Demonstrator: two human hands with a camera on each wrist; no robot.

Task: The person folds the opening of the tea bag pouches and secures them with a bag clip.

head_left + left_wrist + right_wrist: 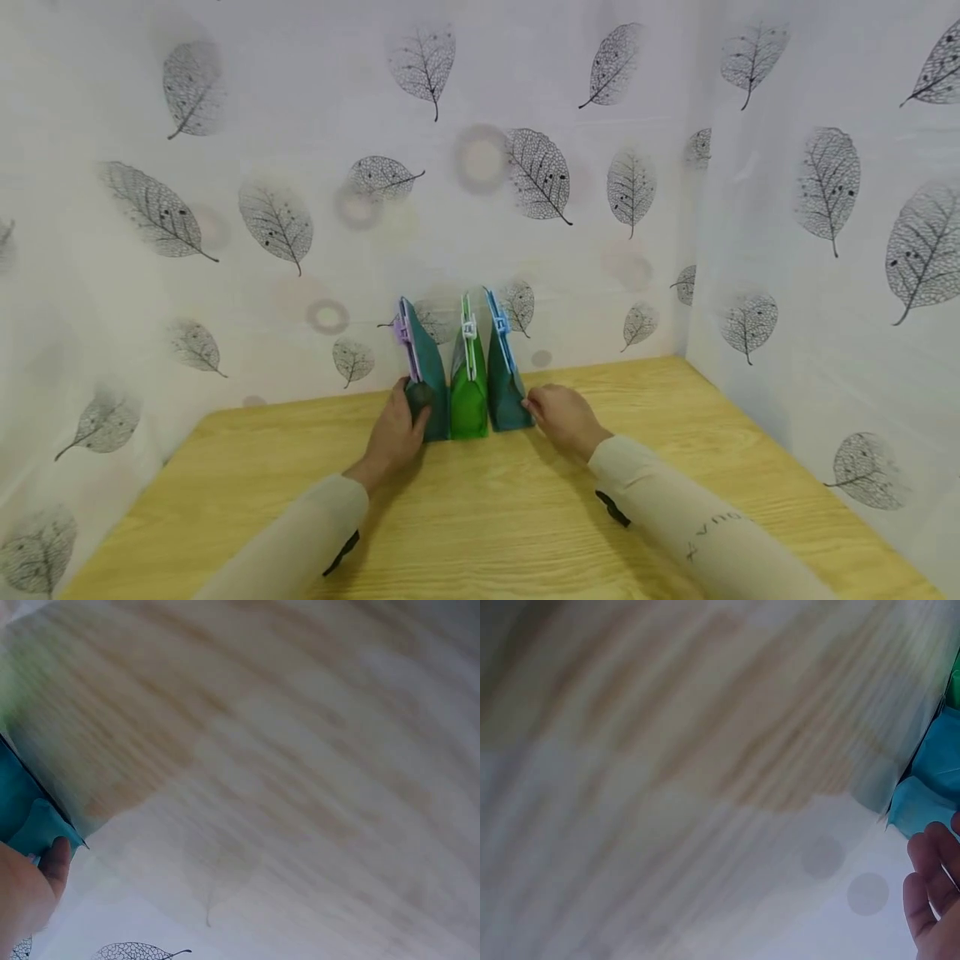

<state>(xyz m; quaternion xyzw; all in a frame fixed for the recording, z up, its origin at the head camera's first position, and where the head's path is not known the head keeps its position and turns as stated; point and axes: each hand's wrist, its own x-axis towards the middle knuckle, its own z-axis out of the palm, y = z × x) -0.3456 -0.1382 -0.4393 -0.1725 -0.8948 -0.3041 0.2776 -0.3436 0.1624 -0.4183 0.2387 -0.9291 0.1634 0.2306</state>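
Three upright bags, each with a sealing clip along its slanted top, stand in a row on the table. The left teal bag [435, 392] has a purple clip [405, 333]; my left hand [393, 429] grips its lower left side, thumb at the front. The middle green bag [469, 410] carries a white-and-green clip [468, 330], and neither hand touches it. At the right, a teal bag [506, 404] bears a blue clip [501, 323]. My right hand [562, 417] pinches its right edge, the other fingers loosely curled in the right wrist view.
The wood-grain table [480, 517] reaches back to a white wall covering [480, 250] printed with dark leaves, close behind the bags. The covering also rises along the table's left and right sides.
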